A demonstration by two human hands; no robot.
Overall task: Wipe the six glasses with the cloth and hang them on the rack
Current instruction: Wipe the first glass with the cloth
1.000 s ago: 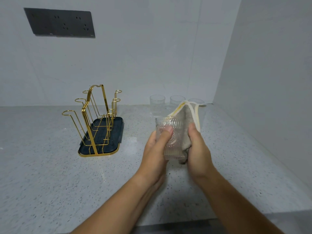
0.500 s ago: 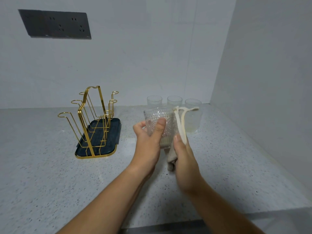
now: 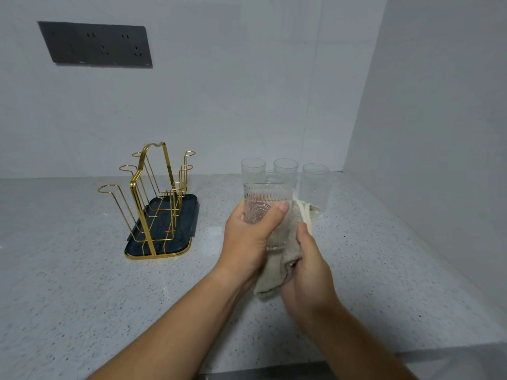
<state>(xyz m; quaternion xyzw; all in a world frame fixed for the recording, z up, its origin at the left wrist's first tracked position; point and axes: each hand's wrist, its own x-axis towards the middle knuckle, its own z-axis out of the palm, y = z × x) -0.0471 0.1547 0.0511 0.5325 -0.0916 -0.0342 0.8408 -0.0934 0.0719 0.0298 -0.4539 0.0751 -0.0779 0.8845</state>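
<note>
My left hand (image 3: 251, 237) grips a patterned clear glass (image 3: 264, 200) upright above the counter. My right hand (image 3: 308, 266) presses a beige cloth (image 3: 277, 272) against the glass's right side and bottom. Several more clear glasses stand behind by the back wall: one (image 3: 252, 167) at the left, one (image 3: 286, 168) in the middle, one (image 3: 315, 185) at the right, and another partly hidden behind the held glass. The gold wire rack (image 3: 149, 198) on its dark tray (image 3: 189, 212) stands to the left with no glasses on it.
The speckled grey counter (image 3: 82, 283) ends at a front edge near the bottom of the view. A side wall (image 3: 439, 160) closes off the right. A dark socket panel (image 3: 96, 45) is mounted on the back wall.
The cloth has slid from the glass's rim down around its right side and bottom. My right hand has moved lower under the glass. The left hand keeps its grip.
</note>
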